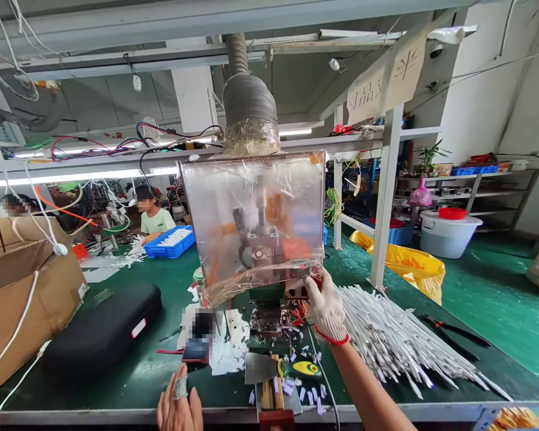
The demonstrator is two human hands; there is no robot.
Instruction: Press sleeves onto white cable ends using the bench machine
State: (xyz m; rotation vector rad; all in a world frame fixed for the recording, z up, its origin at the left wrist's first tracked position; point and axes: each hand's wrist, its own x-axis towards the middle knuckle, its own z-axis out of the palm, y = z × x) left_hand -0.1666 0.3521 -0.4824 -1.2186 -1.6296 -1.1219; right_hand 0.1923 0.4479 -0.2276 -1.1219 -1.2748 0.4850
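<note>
My right hand (327, 306), in a white knitted glove with a red cuff, is at the lower right corner of a clear plastic cover. Its fingers are around the side of a small control box (296, 290); some fingertips are hidden. Behind the cover (224, 221) stands a small press machine (261, 242). At the table's front edge, my bare left hand (179, 404) has its fingers extended, with a wrap around one finger, and holds nothing. A scraper (263, 367) with a yellow-green handle lies before the machine among small pale scraps (287, 388).
Long white strips (390, 335) are piled on the right, beside pliers (453, 338). On the left are a black case (105, 329) and a cardboard box (36, 293). A blue tray (170, 246) stands near a co-worker (155, 218). A metal post (385, 203) rises at right.
</note>
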